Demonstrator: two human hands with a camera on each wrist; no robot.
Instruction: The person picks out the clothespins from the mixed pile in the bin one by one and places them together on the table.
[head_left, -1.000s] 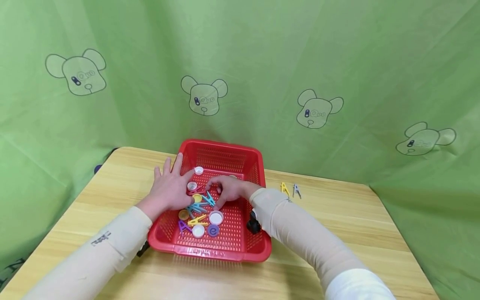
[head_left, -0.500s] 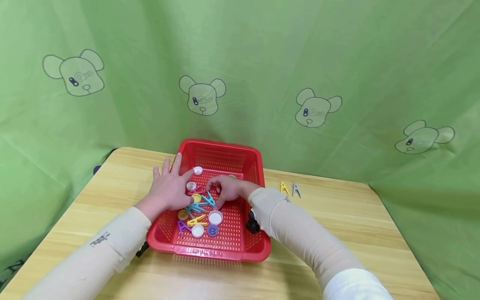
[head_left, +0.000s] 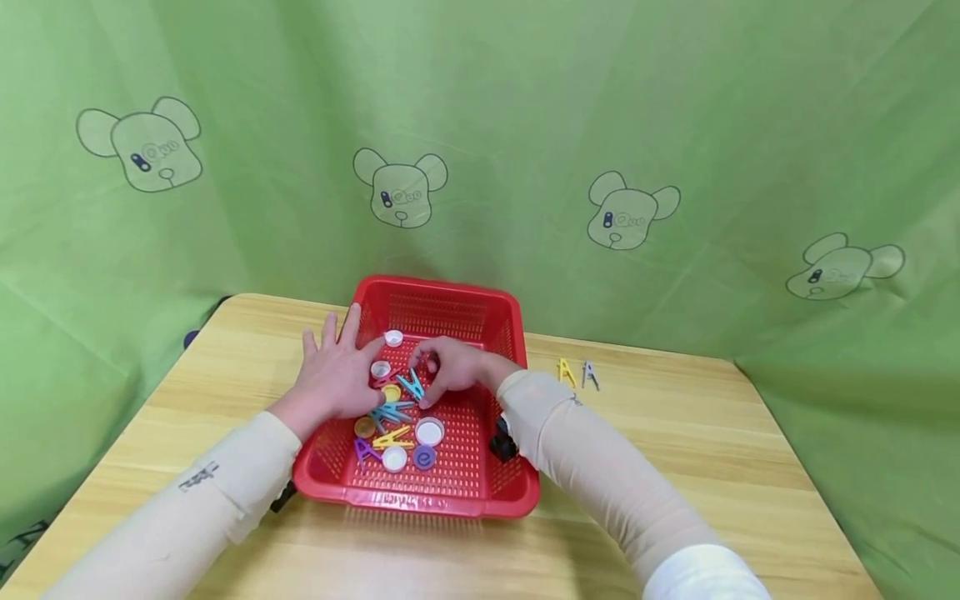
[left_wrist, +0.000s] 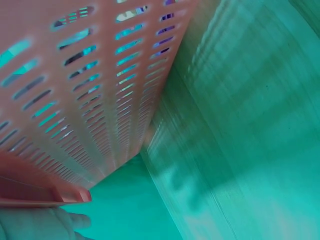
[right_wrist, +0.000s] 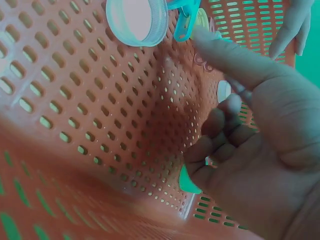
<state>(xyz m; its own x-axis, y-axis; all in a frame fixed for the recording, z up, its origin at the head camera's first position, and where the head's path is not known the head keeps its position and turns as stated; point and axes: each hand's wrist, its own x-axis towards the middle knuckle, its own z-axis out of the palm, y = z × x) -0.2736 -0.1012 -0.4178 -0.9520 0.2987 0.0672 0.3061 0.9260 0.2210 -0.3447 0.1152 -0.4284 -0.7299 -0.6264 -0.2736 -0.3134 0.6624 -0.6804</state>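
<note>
A red plastic basket point(head_left: 420, 502) sits on the table with several clothespins and bottle caps inside. Over its left rim lies my left hand point(head_left: 330, 375), fingers spread, the thumb above a yellow cap point(head_left: 391, 392) and some blue-grey clothespins point(head_left: 392, 412). My right hand point(head_left: 453, 367) reaches in over the right side. Its thumb and index finger span a turquoise clothespin point(head_left: 412, 386) and appear to pinch it; in the right wrist view the thumb tip meets that clothespin point(right_wrist: 186, 22), while the other fingers are curled. The index fingertip's contact is hidden there.
Near the basket's front lie a purple clothespin point(head_left: 365, 451), a yellow clothespin point(head_left: 393, 438), white caps point(head_left: 430, 432) and a purple cap point(head_left: 423, 457). On the table to the right are a yellow clothespin point(head_left: 566, 372) and a grey clothespin point(head_left: 590, 375). A green curtain point(head_left: 510, 125) hangs behind.
My right hand has shifted slightly up and left, and the turquoise clothespin has shifted with it. The left hand stays at the rim. The head view has drifted a little.
</note>
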